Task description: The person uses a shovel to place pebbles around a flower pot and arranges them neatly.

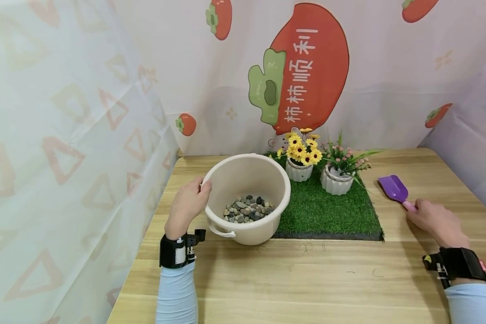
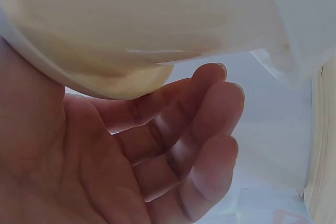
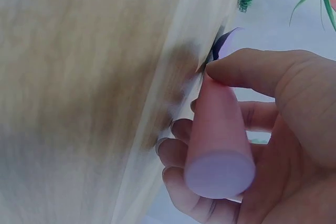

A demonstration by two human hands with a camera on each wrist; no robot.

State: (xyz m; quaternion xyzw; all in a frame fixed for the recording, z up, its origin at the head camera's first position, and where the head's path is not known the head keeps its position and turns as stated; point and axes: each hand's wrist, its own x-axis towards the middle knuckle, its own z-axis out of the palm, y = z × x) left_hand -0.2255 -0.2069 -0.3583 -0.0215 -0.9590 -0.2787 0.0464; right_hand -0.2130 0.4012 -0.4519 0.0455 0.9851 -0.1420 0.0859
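Purple scoop (image 1: 393, 188) with a pink handle (image 1: 410, 206) is at the right side of the wooden table (image 1: 308, 279), its blade pointing away from the person and toward the mat's side; whether the blade touches the wood cannot be told. The right hand (image 1: 438, 220) grips that handle, thumb laid along one side and fingers curled round the other, as the right wrist view shows.

Well apart from it, the left hand (image 1: 188, 202) holds the left rim of a beige plastic bucket (image 1: 263, 231), thumb at the rim and bent fingers outside, below the edge. Grey, tan and dark pebbles (image 1: 249, 209) cover the bucket's bottom, and its white carrying handle (image 1: 222, 231) hangs down the near side.

Just right of the bucket spreads a green artificial-turf mat (image 1: 328, 218). Toward its back stand two white ribbed pots, one with yellow daisy-like flowers (image 1: 303, 150), the other with small pink flowers (image 1: 342, 156) and long green leaves. Behind the table hangs a pale cloth backdrop (image 1: 218, 90) printed with persimmons, the largest (image 1: 320, 81) carrying white Chinese characters.
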